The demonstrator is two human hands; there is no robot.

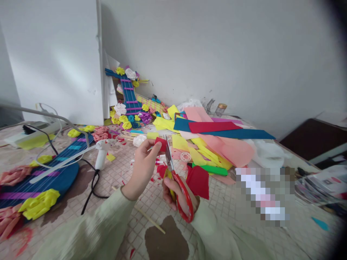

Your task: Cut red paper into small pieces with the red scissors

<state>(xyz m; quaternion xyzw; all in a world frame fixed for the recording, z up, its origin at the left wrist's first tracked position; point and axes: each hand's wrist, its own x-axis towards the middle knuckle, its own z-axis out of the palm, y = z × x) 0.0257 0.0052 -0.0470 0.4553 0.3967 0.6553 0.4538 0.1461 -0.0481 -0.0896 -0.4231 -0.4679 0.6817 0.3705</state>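
Note:
My left hand (pixel 143 168) pinches a small piece of red paper (pixel 162 144) between thumb and fingers, held up over the table. My right hand (pixel 176 193) grips red-handled scissors (pixel 179 187), fingers through the loops, blades pointing up and touching the red piece. Red scraps lie on the tiled tablecloth below, and a larger red paper sheet (pixel 199 181) sits just right of the scissors.
A heap of coloured paper sheets (pixel 217 141) lies behind. A white glue gun (pixel 101 153) with black cord sits left. A blue paper guitar (pixel 40 178) lies at the left edge, another (pixel 130 97) leans on the wall. A wooden stick (pixel 149 216) lies near me.

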